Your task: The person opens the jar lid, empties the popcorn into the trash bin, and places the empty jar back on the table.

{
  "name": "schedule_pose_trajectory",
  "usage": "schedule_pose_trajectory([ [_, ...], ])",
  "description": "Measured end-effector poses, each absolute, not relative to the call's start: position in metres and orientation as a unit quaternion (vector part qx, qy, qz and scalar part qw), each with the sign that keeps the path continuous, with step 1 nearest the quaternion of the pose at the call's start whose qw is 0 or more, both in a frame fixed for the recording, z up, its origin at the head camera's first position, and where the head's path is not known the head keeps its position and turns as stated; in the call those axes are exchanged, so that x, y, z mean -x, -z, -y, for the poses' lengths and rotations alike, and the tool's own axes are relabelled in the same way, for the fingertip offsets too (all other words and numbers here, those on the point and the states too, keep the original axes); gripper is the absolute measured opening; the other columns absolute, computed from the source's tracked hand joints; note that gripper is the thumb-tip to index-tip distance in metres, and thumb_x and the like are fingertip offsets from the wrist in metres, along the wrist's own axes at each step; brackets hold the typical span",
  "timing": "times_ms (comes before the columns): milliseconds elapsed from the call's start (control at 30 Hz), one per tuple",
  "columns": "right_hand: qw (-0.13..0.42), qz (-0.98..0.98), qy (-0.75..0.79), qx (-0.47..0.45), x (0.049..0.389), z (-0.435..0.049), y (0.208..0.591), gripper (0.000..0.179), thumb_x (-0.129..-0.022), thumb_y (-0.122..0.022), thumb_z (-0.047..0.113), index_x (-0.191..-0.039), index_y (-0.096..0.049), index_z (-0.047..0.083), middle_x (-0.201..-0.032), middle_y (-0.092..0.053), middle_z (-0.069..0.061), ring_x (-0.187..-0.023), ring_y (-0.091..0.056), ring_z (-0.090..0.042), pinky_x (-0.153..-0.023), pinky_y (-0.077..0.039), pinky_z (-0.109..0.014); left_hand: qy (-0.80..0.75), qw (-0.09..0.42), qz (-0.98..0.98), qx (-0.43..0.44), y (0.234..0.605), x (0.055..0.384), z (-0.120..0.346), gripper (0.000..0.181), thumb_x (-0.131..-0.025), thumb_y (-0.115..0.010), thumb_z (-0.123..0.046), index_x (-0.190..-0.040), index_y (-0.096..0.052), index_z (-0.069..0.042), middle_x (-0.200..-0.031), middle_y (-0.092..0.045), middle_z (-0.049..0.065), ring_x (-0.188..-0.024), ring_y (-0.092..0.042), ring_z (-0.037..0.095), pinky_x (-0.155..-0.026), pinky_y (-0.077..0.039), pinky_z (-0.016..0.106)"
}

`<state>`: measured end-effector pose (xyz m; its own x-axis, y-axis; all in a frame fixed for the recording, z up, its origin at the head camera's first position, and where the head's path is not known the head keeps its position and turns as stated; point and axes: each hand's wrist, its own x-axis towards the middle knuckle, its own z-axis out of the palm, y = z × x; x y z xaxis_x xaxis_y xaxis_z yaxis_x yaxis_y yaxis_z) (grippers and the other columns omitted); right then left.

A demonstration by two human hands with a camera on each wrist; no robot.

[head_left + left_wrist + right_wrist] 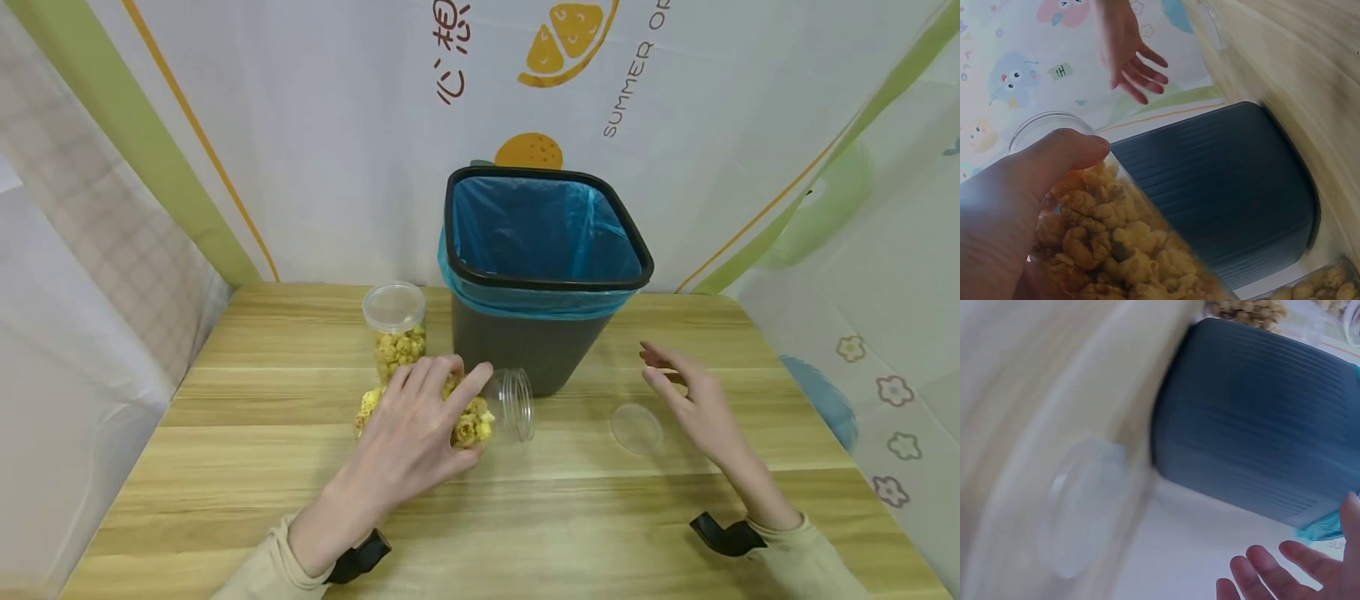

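My left hand [412, 433] grips a clear plastic jar [513, 406] of caramel-coated popcorn [472, 423], thumb and fingers around its side. The jar lies tipped over sideways, its lidless threaded mouth pointing right, in front of the bin. In the left wrist view the thumb presses near the jar's neck, and popcorn [1135, 250] fills the body below. My right hand [697, 408] hovers at the right with fingers loosely spread and nothing in them. Just left of it, a round clear lid [636, 429] lies flat on the table.
A dark grey trash bin [517, 346] with a blue liner [540, 304] stands at the back middle of the wooden table [247, 400]. To its left stands a second, lidded jar [395, 308] of popcorn, partly behind my left hand. A printed curtain [337, 167] hangs behind.
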<state>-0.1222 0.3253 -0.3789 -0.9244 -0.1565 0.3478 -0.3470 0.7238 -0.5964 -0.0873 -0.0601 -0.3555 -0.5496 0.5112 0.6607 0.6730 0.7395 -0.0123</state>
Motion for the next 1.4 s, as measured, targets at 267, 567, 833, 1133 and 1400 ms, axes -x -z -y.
schedule_pose_trajectory([
  [267,0.17,0.891,-0.4,-0.131,0.131,-0.314,0.352,0.039,-0.109,-0.049,0.021,-0.146,-0.057,0.014,-0.127,-0.071,0.0,-0.113,-0.061,0.008,-0.091,-0.045,-0.003,0.109,0.334,0.871,0.342,0.346,0.088,0.062,0.089,-0.063,-0.091,-0.047,-0.139,-0.055,-0.018,-0.117,-0.062,0.012,-0.1,-0.062,0.031,-0.085,-0.053,0.042],
  [567,0.198,0.869,-0.43,-0.144,0.141,-0.304,0.323,0.037,-0.11,-0.047,0.02,-0.144,-0.06,0.015,-0.123,-0.069,0.008,-0.111,-0.064,0.002,-0.092,-0.049,-0.006,0.096,0.34,0.871,0.341,0.338,0.088,0.068,0.09,-0.061,-0.092,-0.045,-0.138,-0.055,-0.017,-0.114,-0.062,0.012,-0.099,-0.062,0.031,-0.085,-0.053,0.043],
  [833,0.21,0.853,-0.457,-0.141,0.146,-0.296,0.297,0.039,-0.11,-0.045,0.025,-0.143,-0.06,0.01,-0.121,-0.07,0.011,-0.109,-0.067,0.001,-0.091,-0.053,-0.009,0.08,0.356,0.868,0.337,0.323,0.09,0.074,0.09,-0.061,-0.093,-0.044,-0.138,-0.055,-0.016,-0.115,-0.062,0.013,-0.098,-0.062,0.033,-0.084,-0.054,0.044],
  [1133,0.19,0.864,-0.454,-0.105,0.153,-0.29,0.273,0.045,-0.109,-0.046,0.042,-0.146,-0.058,0.019,-0.132,-0.068,-0.011,-0.11,-0.066,0.0,-0.089,-0.054,-0.01,0.072,0.389,0.853,0.34,0.3,0.094,0.081,0.086,-0.063,-0.092,-0.041,-0.137,-0.054,-0.014,-0.114,-0.061,0.016,-0.092,-0.062,0.035,-0.077,-0.053,0.045],
  [1400,0.155,0.88,-0.441,-0.079,0.161,-0.283,0.257,0.053,-0.105,-0.049,0.053,-0.151,-0.052,0.026,-0.15,-0.059,-0.008,-0.118,-0.066,-0.007,-0.089,-0.053,-0.011,0.059,0.406,0.844,0.345,0.284,0.096,0.083,0.085,-0.065,-0.091,-0.04,-0.136,-0.054,-0.013,-0.113,-0.062,0.017,-0.097,-0.063,0.037,-0.08,-0.054,0.047],
])
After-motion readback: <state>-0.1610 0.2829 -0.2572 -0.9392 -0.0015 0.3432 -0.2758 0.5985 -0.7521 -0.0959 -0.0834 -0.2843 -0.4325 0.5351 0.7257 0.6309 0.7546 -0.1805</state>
